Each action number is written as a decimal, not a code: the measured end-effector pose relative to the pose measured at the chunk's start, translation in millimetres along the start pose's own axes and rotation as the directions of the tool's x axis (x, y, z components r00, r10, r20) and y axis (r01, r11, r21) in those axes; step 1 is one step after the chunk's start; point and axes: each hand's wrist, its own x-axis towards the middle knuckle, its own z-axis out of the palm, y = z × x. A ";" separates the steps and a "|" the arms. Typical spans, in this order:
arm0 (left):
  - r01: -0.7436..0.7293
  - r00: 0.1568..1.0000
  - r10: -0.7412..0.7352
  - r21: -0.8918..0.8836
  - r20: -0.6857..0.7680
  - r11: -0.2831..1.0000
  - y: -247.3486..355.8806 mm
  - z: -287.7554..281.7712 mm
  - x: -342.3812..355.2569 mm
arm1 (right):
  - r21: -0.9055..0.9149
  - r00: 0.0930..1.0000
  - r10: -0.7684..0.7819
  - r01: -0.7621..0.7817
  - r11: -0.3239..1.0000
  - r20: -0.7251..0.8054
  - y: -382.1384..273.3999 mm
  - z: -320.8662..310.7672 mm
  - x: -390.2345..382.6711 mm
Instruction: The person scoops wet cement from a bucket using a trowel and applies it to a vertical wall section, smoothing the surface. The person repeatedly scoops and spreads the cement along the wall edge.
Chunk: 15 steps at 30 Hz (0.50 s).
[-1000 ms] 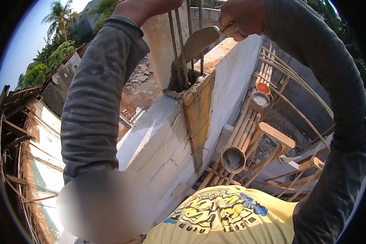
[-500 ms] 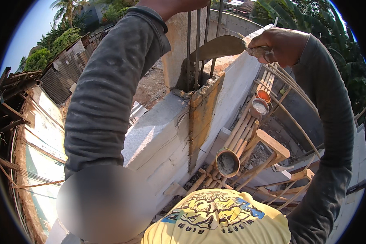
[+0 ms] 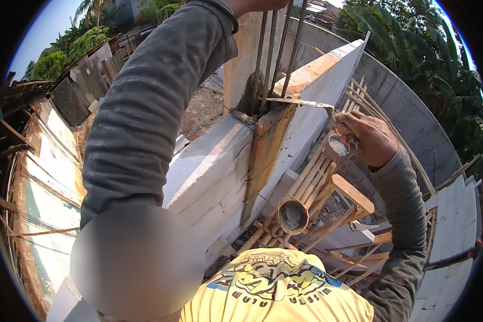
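Note:
At the top edge, my left hand [image 3: 247,5] reaches to the upright steel bars [image 3: 263,53]; its fingers are cut off. My right hand [image 3: 367,137] grips a mortar-caked trowel [image 3: 300,102] by the handle. Its blade lies nearly edge-on across the foot of the bars, where dark wet mortar [image 3: 252,94] clings to a concrete column [image 3: 239,48]. An ochre, mortar-smeared board [image 3: 271,145] runs down the white block wall [image 3: 204,172] below the bars.
Bamboo poles [image 3: 317,172] form scaffolding right of the wall, carrying a bucket of grey mixture [image 3: 292,214] and a smaller bucket [image 3: 338,144]. A wooden trestle [image 3: 353,193] stands beside them. Corrugated sheeting [image 3: 80,91] and an old roofless structure [image 3: 43,204] lie left; banana trees [image 3: 434,80] rise right.
My right hand has moved down with the trowel, whose blade has turned from broad face to nearly edge-on at the bars. The view has shifted slightly; my left arm stays raised.

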 end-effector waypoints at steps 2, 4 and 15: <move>0.074 0.983 -0.067 -0.035 0.168 0.997 0.0 4.7 4.2 | 0.147 0.997 0.036 -0.025 0.989 -0.074 7.9 26.6 -18.0; 0.072 0.980 -0.067 -0.024 0.187 0.997 2.4 -1.3 6.8 | 0.590 0.968 0.239 -0.151 0.793 -0.073 5.9 46.4 -41.7; 0.099 0.978 -0.112 0.082 0.179 0.992 0.2 -8.6 5.3 | 0.857 0.877 0.431 0.043 -0.514 0.214 -141.9 89.3 67.2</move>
